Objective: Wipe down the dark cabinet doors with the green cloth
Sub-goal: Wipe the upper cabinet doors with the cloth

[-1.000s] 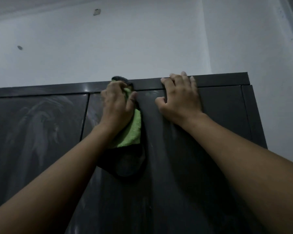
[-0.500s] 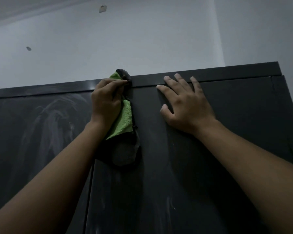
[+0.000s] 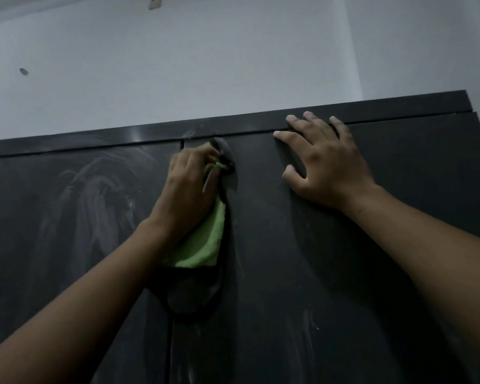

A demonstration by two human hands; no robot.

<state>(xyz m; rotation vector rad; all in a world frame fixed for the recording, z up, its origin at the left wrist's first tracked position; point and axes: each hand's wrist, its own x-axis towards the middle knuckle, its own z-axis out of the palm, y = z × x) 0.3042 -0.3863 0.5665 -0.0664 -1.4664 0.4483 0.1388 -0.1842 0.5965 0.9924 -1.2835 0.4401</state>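
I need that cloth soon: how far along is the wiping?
Done: nothing clearly finished. In hand: the left hand holds the green cloth high on the right door; right hand braces flat. Left: pale smears on the left door and low on the right door.

We see two flat, matt dark grey cabinet doors closed side by side, with a thin vertical seam between them. The left door carries pale, swirling smear marks across its upper part. The right door shows only faint streaks lower down. A soft green terry cloth with a dark grey backing is bunched against the top of the right door, just right of the seam. The left hand grips it, and its loose end hangs down the panel.
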